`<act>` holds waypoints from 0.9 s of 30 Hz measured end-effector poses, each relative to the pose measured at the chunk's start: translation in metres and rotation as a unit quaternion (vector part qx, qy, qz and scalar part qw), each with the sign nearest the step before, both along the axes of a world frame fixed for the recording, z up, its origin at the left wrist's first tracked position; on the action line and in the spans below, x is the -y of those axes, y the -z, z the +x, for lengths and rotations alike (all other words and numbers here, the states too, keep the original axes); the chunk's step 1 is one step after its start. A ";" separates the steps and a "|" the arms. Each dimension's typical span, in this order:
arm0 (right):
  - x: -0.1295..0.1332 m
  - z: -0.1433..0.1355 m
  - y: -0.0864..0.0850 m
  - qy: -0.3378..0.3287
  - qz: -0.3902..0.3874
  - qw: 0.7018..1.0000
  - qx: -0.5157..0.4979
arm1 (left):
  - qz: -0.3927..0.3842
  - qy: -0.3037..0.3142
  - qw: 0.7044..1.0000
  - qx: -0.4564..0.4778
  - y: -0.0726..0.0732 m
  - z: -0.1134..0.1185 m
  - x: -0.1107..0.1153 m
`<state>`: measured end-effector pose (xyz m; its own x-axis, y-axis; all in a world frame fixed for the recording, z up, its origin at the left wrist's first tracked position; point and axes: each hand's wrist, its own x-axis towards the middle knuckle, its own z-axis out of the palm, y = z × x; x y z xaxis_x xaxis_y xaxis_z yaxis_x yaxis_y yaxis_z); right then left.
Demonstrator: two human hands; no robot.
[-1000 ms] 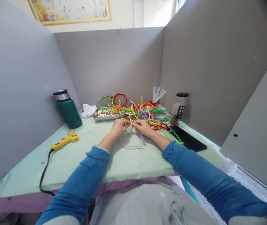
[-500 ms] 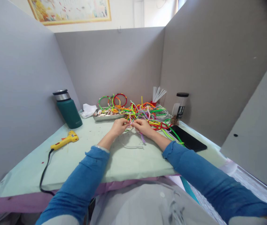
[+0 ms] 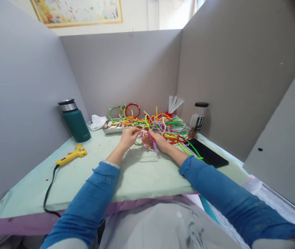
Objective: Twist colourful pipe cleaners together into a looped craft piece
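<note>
Between my two hands, over the middle of the table, is a pink and purple pipe cleaner [image 3: 155, 146]. Its pale pink end is pinched in the fingertips of my left hand [image 3: 130, 136]. My right hand [image 3: 160, 141] is turned so that the palm partly shows, with the thumb pressing the brighter pink stretch; the purple end hangs below. Just behind the hands lies a tangled heap of colourful pipe cleaners [image 3: 173, 126]. A thin wire-like strand [image 3: 146, 159] lies on the cloth beneath them.
At left stand a green bottle [image 3: 76, 124] and a yellow glue gun [image 3: 71, 155] with a black cord. A metal tray of shells [image 3: 116, 130] sits behind my left hand. At right are a black phone-like slab [image 3: 209, 154] and a clear jar [image 3: 199, 117]. Grey partitions enclose the table.
My right hand has rolled so the palm shows, and its fingers have shifted along the pipe cleaner. More of the bright pink stretch shows. My left hand has moved slightly left and up.
</note>
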<state>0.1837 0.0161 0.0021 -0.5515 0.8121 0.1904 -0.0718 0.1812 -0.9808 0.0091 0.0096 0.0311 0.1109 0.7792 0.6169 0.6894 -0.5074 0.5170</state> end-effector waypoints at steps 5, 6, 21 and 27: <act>0.007 -0.002 -0.007 -0.029 -0.022 0.999 -0.001 | 0.007 -0.069 0.994 0.085 -0.009 -0.009 -0.002; 0.008 -0.003 -0.008 -0.026 -0.014 1.000 0.001 | 0.012 -0.080 0.992 0.096 -0.011 -0.011 -0.003; -0.008 -0.011 0.010 -0.026 0.405 0.869 0.284 | 0.016 -0.139 0.974 0.179 -0.018 -0.037 -0.012; -0.022 -0.008 0.012 -0.008 0.420 0.856 0.302 | 0.011 -0.145 0.969 0.202 -0.024 -0.040 -0.010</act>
<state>0.1760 0.0376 -0.0103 -0.7646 0.5206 0.3801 0.3937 0.8441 -0.3640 -0.0311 0.0193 0.0546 -0.3645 0.7278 0.5809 0.5487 -0.3362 0.7655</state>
